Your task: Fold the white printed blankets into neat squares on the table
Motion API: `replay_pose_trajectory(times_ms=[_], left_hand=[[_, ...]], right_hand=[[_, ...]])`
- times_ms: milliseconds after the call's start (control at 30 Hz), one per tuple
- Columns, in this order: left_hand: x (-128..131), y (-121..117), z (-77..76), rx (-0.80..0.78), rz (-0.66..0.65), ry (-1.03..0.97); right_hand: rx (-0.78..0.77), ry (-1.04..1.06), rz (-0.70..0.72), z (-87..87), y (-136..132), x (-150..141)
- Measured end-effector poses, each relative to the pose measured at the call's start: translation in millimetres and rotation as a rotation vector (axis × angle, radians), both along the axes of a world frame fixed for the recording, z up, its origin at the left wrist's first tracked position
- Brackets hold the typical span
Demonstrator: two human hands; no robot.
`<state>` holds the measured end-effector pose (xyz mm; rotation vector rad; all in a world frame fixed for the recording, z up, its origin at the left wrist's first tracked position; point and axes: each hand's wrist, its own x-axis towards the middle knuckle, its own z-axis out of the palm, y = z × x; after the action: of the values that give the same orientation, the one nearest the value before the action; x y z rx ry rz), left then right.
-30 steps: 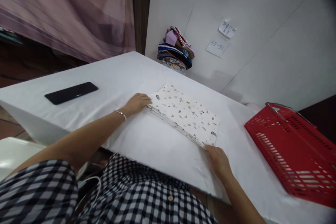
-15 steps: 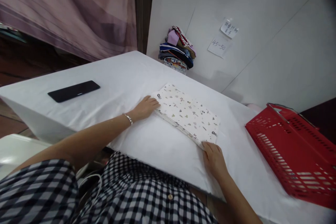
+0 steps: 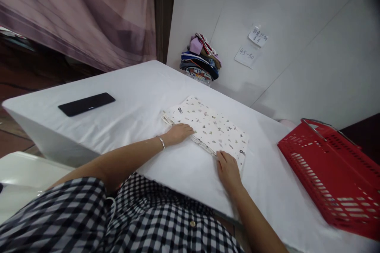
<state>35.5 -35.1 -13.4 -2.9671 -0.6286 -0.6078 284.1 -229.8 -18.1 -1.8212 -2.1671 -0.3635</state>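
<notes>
A folded cream cloth [image 3: 210, 124] with a small scattered print lies on the white-covered table [image 3: 133, 83], its stacked layers showing along the near edge. My left hand [image 3: 178, 133], with a silver bracelet at the wrist, rests over this edge left of its middle, fingers outstretched and together on the cloth. Farther right, my right hand [image 3: 228, 168] touches the same edge with its fingertips on top. Both thumbs are hard to see. The cloth's left corner sticks out beyond my left hand, with its layers slightly parted.
A black phone [image 3: 86, 104] lies on the table's left part. At the right stands a red plastic basket [image 3: 332, 174]. Several folded clothes form a pile [image 3: 200, 61] against the wall, near two handwritten paper notes [image 3: 246, 56]. A pale chair [image 3: 26, 178] is at lower left.
Both hands have moved inward along the cloth's near edge, the left to the right and the right to the left. The cloth's left corner is now uncovered.
</notes>
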Motion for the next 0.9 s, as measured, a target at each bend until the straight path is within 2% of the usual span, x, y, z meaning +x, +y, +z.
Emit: replay_pose_trajectory(times_ms=[200, 367, 500, 633, 767, 900], left_hand=[[-17.6, 7.6, 0.8, 0.046, 0.118, -0.014], [-54.2, 28.8, 1.1, 0.059, 0.230, -0.065], [-78.9, 34.6, -3.2, 0.079, 0.296, -0.125], [-81.9, 36.3, 6.8, 0.056, 0.365, -0.099], [-79.8, 42.6, 22.5, -0.015, 0.558, -0.064], [-85.8, 42.5, 22.0, -0.093, 0.579, -0.037]], right_hand=[[0.083, 0.067, 0.073, -21.5, -5.6, 12.5], [0.084, 0.124, 0.060, -29.8, -9.8, 15.3], [0.070, 0.127, 0.041, -33.1, -9.8, 14.9], [0.093, 0.123, 0.050, -34.1, -9.0, 15.3], [0.101, 0.125, 0.052, -33.1, -9.6, 15.2], [0.109, 0.127, 0.058, -32.5, -10.5, 14.5]])
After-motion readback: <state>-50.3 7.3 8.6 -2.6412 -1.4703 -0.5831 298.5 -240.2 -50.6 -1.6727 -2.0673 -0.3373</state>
